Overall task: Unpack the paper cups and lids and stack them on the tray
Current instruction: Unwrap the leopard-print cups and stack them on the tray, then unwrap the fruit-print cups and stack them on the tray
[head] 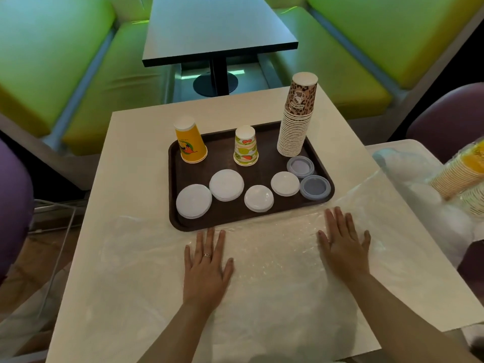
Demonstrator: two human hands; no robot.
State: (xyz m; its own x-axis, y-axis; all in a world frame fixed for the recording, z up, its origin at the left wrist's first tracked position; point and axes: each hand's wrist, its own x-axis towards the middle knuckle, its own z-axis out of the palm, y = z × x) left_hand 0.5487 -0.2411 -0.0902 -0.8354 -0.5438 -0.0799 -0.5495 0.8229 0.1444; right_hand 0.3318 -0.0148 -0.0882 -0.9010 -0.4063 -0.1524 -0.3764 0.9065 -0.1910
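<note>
Hands: our left hand (207,263) and right hand (343,244) lie flat with fingers spread, palms down on the plastic sheet (262,297).
Sheet: clear plastic covers the near table (131,166), touching the tray's front edge.
Tray: the brown tray (267,163) sits just beyond our fingertips.
Cups: on its far side we see an upturned orange cup (190,144), a fruit cup (245,149) and a tall leopard stack (297,119).
Lids: four white lids (226,185) and two grey lids (315,187) lie along the front.
Right edge: more packed cups (463,174).

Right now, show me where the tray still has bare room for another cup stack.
The tray has bare patches between the yellow cup and fruit cup, and at its near left corner beside the big white lid. The right side by the tall stack is crowded.
</note>
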